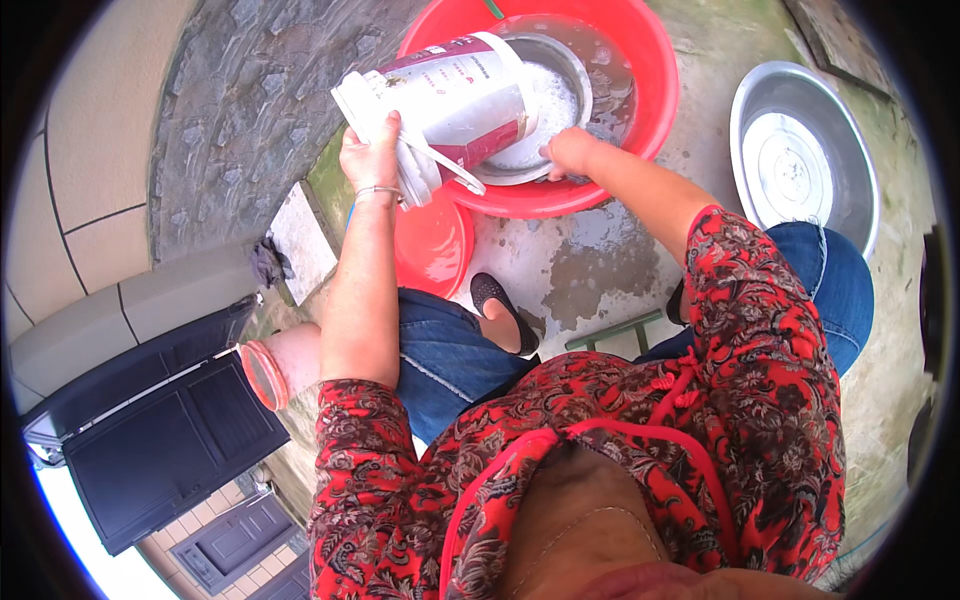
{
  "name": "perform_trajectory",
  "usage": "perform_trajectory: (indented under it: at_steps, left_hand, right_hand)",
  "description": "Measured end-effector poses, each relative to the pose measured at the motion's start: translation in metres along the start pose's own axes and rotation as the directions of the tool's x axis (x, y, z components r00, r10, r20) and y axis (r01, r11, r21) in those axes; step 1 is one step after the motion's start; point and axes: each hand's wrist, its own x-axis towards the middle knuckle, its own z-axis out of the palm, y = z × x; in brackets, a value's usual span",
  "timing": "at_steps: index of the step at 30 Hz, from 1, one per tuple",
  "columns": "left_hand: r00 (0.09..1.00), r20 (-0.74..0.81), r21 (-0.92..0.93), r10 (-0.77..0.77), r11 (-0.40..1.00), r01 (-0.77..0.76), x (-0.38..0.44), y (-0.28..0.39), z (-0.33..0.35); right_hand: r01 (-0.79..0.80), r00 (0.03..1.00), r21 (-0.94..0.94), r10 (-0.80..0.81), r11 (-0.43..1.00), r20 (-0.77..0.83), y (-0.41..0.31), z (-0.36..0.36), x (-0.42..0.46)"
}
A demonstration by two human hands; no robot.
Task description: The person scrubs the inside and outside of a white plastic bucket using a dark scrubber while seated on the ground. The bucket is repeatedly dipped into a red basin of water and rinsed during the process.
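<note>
My left hand (371, 154) grips the rim end of a white plastic bucket (450, 97) with dark red printing, which lies tilted on its side. The bucket's other end is over a metal basin (517, 178) with sudsy water, inside a large red plastic tub (660, 82) of murky water. The bucket's white handle (450, 161) hangs near my left wrist. My right hand (570, 152) is at the near right rim of the metal basin, beside a greyish cloth (604, 135). Its fingertips are partly hidden, so I cannot tell whether they hold the cloth.
An oval metal basin (866, 165) stands on the wet concrete to the right. A smaller red basin (435, 244) is near my left foot. A pinkish bucket (292, 364) stands farther left, below a stone wall (232, 120). A green metal bar (615, 330) lies between my legs.
</note>
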Motion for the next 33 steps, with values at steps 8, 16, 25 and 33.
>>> perform_trajectory:
  at_steps: [8, 16, 25, 33]
  left_hand:
    - [0.991, -0.013, -0.108, -0.133, 0.986, 0.13, 0.008, 0.011, 0.002]
    - [0.907, 0.092, -0.357, -0.411, 0.837, 0.415, -0.003, 0.02, -0.058]
    - [0.876, 0.199, -0.411, -0.439, 0.774, 0.481, -0.011, 0.016, -0.069]
    - [0.894, 0.34, -0.405, -0.294, 0.812, 0.421, -0.027, 0.014, -0.043]
  right_hand:
    - [-0.21, 0.492, 0.913, 0.845, 0.35, -0.211, 0.101, -0.03, 0.055]
    - [-0.393, 0.875, 0.166, 0.423, 0.904, -0.235, 0.046, 0.005, 0.101]
    - [-0.17, 0.73, 0.782, 0.609, 0.6, -0.308, 0.062, 0.029, 0.119]
    - [0.357, 0.453, 0.414, 0.233, 0.837, -0.86, -0.09, -0.143, 0.063]
